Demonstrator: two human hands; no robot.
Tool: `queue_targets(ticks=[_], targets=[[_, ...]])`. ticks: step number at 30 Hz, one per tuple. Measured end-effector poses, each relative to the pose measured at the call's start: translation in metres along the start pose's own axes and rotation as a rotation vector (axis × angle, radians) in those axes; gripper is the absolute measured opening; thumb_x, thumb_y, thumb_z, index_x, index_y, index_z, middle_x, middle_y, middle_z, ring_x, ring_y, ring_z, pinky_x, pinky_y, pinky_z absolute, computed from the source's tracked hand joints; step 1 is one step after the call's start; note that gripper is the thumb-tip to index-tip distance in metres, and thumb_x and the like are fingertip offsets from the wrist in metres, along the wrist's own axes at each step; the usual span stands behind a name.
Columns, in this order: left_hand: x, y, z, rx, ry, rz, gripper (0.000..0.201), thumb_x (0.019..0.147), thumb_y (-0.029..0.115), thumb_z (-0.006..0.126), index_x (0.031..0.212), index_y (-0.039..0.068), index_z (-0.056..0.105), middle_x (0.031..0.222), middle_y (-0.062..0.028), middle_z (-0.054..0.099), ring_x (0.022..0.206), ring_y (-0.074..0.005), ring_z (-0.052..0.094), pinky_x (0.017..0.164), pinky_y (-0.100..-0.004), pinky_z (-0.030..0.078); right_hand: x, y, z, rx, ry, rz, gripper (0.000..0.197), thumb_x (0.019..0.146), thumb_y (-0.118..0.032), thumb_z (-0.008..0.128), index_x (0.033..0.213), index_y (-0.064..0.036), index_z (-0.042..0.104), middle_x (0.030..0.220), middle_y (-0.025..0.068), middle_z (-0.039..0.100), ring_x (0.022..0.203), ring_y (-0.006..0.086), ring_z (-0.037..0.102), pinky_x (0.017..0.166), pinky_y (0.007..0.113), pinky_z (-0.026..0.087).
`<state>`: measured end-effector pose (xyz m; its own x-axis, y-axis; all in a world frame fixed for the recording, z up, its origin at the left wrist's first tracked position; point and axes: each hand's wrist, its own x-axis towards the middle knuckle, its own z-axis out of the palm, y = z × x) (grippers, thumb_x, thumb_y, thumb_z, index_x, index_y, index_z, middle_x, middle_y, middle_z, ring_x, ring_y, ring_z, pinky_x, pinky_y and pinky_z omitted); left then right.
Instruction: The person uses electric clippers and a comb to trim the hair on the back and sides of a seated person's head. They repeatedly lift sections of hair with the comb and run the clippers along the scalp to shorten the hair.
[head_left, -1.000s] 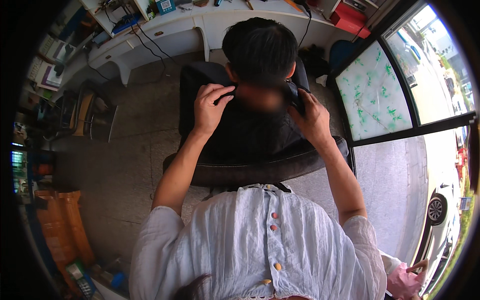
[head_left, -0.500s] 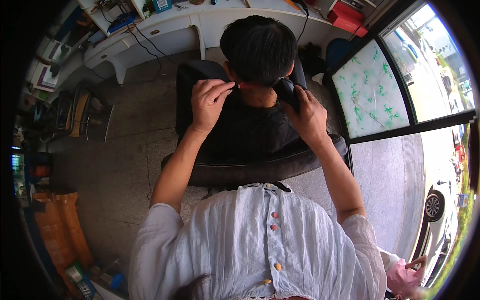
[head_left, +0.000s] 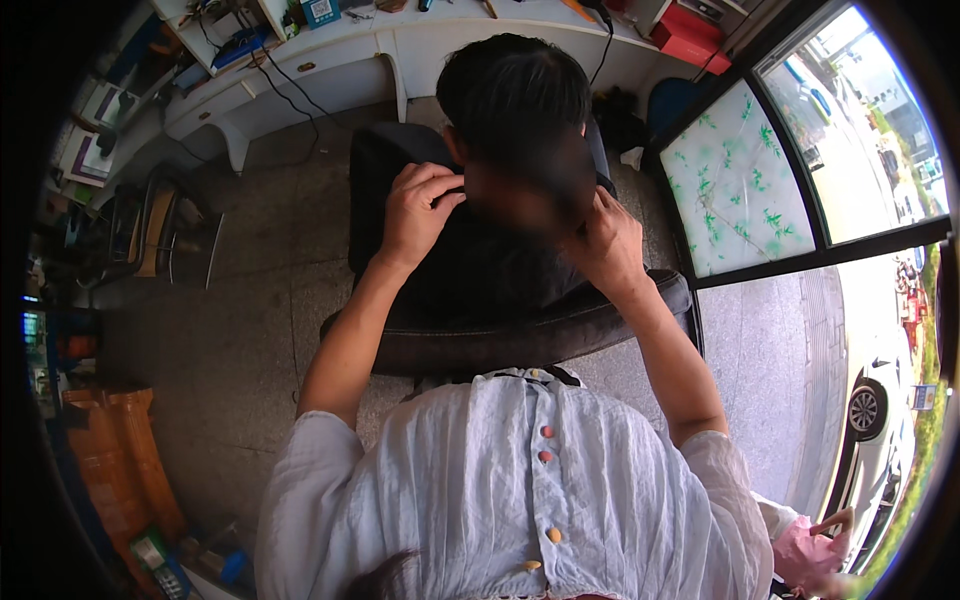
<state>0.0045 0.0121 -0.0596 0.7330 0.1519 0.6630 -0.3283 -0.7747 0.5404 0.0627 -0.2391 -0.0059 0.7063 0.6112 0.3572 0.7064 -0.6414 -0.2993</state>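
Note:
A person with short black hair [head_left: 512, 85] sits with their back to me, draped in a black cape [head_left: 490, 280] on a dark padded chair [head_left: 440, 348]. My left hand [head_left: 418, 212] is closed in a pinch at the left of the nape. Half a second earlier a thin reddish comb showed in that pinch. On the other side, my right hand [head_left: 610, 240] is closed at the right of the nape, where the earlier frame showed a dark hair clipper. A dark blurred patch now covers the neck, the comb and the clipper.
A white counter [head_left: 440, 45] with cords and small items runs along the back. To the right stands a dark-framed glass door [head_left: 735, 185] with a leaf pattern. Another chair [head_left: 150, 225] is at the left, and orange-brown furniture [head_left: 120, 450] stands lower left.
My right hand has shifted slightly left and down, its fingers more bunched. My left hand stays almost in place. The neck and both tools, visible before, are now behind the blur.

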Motion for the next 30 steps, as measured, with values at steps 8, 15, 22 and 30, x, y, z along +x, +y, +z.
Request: queue_targets(ticks=[8,15,22,30], targets=[[0.013,0.01,-0.006,0.026,0.177,0.12,0.026,0.069,-0.002,0.077,0.092,0.01,0.074,0.087,0.0002,0.066,0.082,-0.02,0.059,0.076,-0.0321,0.048,-0.003,0.021,-0.005,0.056,0.101,0.128,0.049,0.081,-0.028,0.07,0.121,-0.0032,0.056,0.103,0.0139,0.065,0.09,0.0353,0.064,0.072,0.043,0.053],[0.012,0.008,-0.007,0.101,0.213,0.198,0.027,0.069,-0.001,0.077,0.093,0.011,0.074,0.088,0.0012,0.066,0.081,-0.0195,0.058,0.075,-0.0326,0.047,0.005,0.006,-0.002,0.019,0.133,0.031,0.044,0.082,-0.026,0.069,0.118,-0.0038,0.056,0.094,0.0117,0.064,0.085,0.0318,0.065,0.069,0.04,0.053],[0.009,0.011,-0.008,0.133,0.14,0.195,0.029,0.07,-0.004,0.076,0.095,0.01,0.075,0.087,-0.0006,0.066,0.082,-0.0201,0.058,0.078,-0.031,0.048,0.008,-0.01,0.0,-0.002,0.097,-0.03,0.046,0.081,-0.027,0.07,0.117,-0.0029,0.055,0.091,0.0127,0.064,0.085,0.0312,0.065,0.069,0.039,0.053],[0.013,0.011,-0.011,-0.01,0.105,0.026,0.027,0.069,-0.003,0.076,0.093,0.008,0.072,0.088,-0.0007,0.065,0.083,-0.0221,0.059,0.078,-0.0329,0.049,0.004,0.021,-0.02,0.098,0.039,0.16,0.048,0.081,-0.03,0.07,0.118,-0.0023,0.059,0.104,0.0155,0.066,0.092,0.0359,0.064,0.074,0.042,0.053]])
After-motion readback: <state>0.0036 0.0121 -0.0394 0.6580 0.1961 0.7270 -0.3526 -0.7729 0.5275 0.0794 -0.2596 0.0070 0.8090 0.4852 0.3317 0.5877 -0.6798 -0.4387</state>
